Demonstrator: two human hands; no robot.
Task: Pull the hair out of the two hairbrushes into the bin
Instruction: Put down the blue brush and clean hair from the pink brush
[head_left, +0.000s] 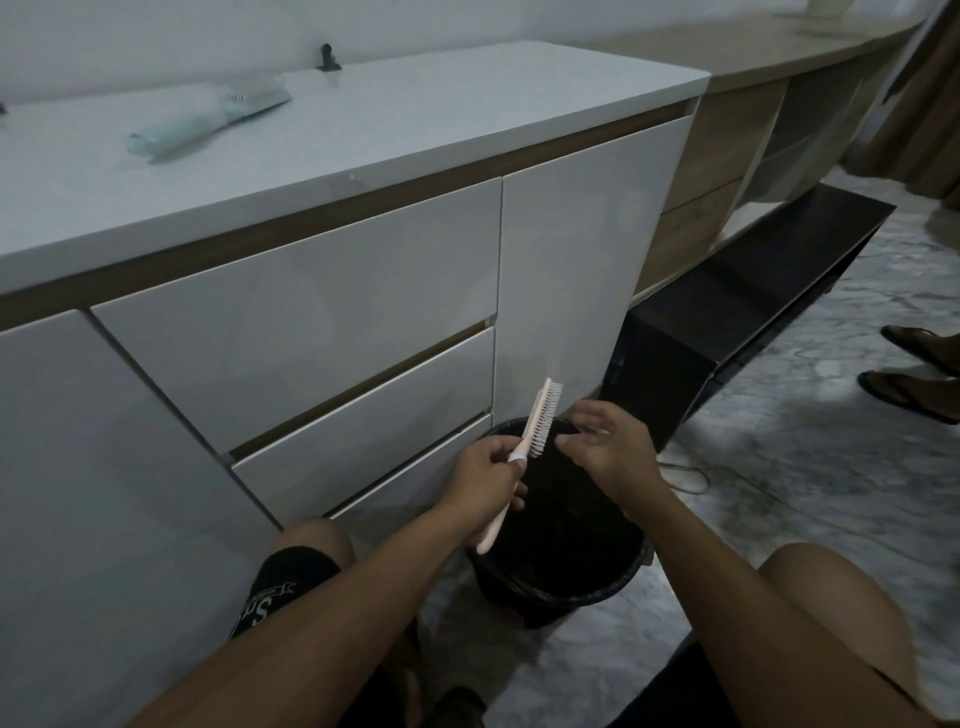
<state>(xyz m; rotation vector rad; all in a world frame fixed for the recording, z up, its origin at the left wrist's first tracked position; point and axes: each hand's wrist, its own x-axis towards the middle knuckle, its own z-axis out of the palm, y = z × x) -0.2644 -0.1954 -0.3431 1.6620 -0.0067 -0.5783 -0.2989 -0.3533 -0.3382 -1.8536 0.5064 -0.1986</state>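
My left hand (485, 475) grips the handle of a pink hairbrush (540, 415), held upright over the black bin (613, 582) with its bristles facing right. Just right of the bristles, my right hand (605, 447) hovers above the bin with thumb and forefinger pinched together and the other fingers spread; any hair between them is too fine to make out. The bin stands on the floor between my knees and has a black liner. A second hairbrush, pale teal (208, 122), lies on the white cabinet top (415, 124) at the far left.
White drawer fronts (311, 291) rise directly behind the bin. A dark low bench (753, 280) runs off to the right. Another person's sandalled feet (914, 374) stand at the right edge. A cable (685, 475) lies on the marble floor. A small black object (328, 57) sits on the cabinet.
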